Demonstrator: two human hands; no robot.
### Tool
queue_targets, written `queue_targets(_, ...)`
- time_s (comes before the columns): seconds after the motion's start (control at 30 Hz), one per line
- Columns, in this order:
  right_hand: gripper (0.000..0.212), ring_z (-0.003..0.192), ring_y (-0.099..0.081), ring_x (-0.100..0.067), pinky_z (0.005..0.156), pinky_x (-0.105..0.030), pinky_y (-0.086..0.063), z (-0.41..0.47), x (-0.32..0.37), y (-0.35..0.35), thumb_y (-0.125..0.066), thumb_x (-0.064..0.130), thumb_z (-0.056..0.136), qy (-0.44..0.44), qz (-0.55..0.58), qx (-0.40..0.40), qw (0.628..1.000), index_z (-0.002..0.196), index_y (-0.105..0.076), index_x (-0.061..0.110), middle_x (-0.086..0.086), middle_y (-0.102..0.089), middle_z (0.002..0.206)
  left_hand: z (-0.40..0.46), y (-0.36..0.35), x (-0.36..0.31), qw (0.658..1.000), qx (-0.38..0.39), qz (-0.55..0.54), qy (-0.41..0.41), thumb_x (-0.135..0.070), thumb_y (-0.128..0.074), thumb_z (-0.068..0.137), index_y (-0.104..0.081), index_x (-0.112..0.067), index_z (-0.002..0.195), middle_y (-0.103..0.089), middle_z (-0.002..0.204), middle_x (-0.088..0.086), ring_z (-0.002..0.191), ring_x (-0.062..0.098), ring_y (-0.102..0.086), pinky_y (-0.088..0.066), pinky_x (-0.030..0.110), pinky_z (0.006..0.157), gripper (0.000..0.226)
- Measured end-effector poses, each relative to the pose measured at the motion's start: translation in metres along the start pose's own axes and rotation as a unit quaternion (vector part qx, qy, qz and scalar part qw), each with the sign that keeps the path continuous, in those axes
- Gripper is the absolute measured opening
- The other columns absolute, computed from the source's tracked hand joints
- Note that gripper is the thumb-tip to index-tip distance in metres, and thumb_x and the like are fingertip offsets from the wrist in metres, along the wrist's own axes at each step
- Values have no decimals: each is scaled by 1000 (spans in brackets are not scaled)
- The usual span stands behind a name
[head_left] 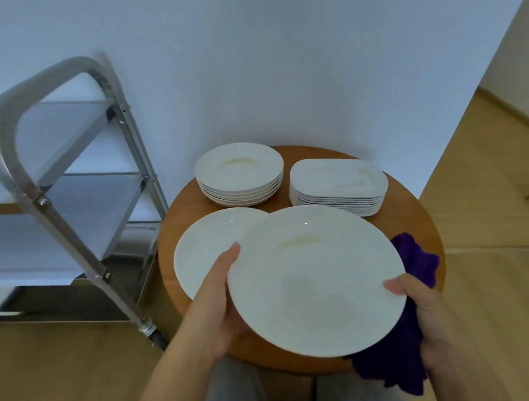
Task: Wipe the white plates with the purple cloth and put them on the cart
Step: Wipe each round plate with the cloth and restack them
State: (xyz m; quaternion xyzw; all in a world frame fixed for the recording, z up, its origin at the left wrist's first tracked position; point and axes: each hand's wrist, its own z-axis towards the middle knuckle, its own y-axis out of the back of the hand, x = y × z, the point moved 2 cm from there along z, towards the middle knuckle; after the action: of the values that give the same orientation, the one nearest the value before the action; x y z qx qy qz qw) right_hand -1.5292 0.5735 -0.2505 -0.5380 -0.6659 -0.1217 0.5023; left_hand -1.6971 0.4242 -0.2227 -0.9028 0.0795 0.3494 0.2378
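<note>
Round wooden table (413,228) carries a stack of round deep plates (239,169), a stack of oblong plates (338,185) and a flat plate (202,255) at left. Metal cart (49,206) stands left of the table. Large white plate (315,279) is held above the table's near edge, face up, tilted slightly toward the camera. Left hand (219,308) supports its left rim with straight fingers. Right hand (426,310) pinches the right rim, thumb on top, with purple cloth (402,355) bunched underneath.
</note>
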Motion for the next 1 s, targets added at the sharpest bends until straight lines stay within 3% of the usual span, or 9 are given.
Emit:
queue_targets(0.13, 60, 96, -66, -31, 74, -40, -51, -9, 8, 5, -79, 24, 56, -5, -20, 22, 1000, 113, -63, 15, -11, -71, 104, -3, 0, 12, 992, 65, -98, 34, -17, -62, 87, -55, -21, 102, -64, 113, 14, 105, 38, -59, -43, 54, 96, 17)
queue_targets(0.27, 48, 94, -68, -22, 75, -37, -51, -9, 23, 9, -64, 56, 76, 37, -83, -70, 993, 113, -63, 24, -3, -72, 104, -11, -2, 27, 985, 67, -156, -3, -28, -54, 93, -56, -24, 93, -67, 102, 10, 96, 34, -61, -50, 48, 72, 5)
queue_targets(0.37, 52, 80, -66, -16, 77, -38, -51, -25, 43, 7, -59, 71, 62, 111, -113, -150, 976, 93, -64, 30, -4, -71, 94, -16, -2, 37, 982, 66, -167, -54, -36, -49, 94, -58, -30, 95, -69, 102, 5, 98, 31, -62, -52, 46, 75, 10)
queue_targets(0.43, 37, 74, -59, -18, 76, -37, -47, -42, 53, -8, -51, 65, 80, 172, -177, -174, 953, 84, -54, 28, -3, -63, 83, -19, -3, 44, 980, 64, -170, -78, -38, -45, 96, -58, -33, 95, -72, 94, 2, 97, 28, -63, -52, 45, 79, 14)
queue_targets(0.5, 38, 102, -56, -23, 89, -40, -44, -48, 52, -27, -39, 59, 90, 240, -322, -159, 902, 108, -51, 28, -1, -60, 110, -22, -7, 48, 979, 74, -171, -84, -39, -43, 96, -59, -35, 94, -75, 86, -2, 96, 26, -63, -52, 44, 79, 18)
queue_targets(0.57, 60, 142, -18, -25, 116, -50, -12, -38, 33, -46, -29, 58, 92, 252, -527, -136, 800, 145, -23, 28, 4, -26, 152, -25, -12, 54, 979, 76, -174, -72, -43, -41, 96, -59, -36, 96, -74, 90, -2, 95, 25, -63, -52, 41, 76, 20)
queue_targets(0.67, 66, 145, 13, -25, 115, -51, 7, -13, -1, -53, -21, 51, 98, 204, -668, -193, 689, 151, 4, 21, -4, 10, 159, -30, -16, 63, 982, 73, -159, -74, -47, -39, 94, -57, -36, 98, -71, 97, -3, 93, 22, -64, -52, 39, 74, 21)
queue_targets(0.8, 71, 144, 15, -24, 114, -44, 12, -7, -11, -65, -31, 50, 97, 237, -610, -235, 719, 151, -1, 15, -7, 12, 158, -34, -9, 65, 978, 80, -162, -106, -46, -39, 95, -59, -35, 92, -74, 79, -8, 81, 18, -68, -52, 35, 67, 23)
queue_targets(1.0, 79, 146, 8, -21, 115, -35, 6, -16, -22, -103, -31, 54, 95, 266, -587, -128, 754, 150, 7, 13, -5, 7, 159, -38, -12, 73, 983, 120, -110, -84, -52, -43, 85, -60, -26, 121, -70, 109, 4, 106, 28, -63, -48, 48, 94, 48)
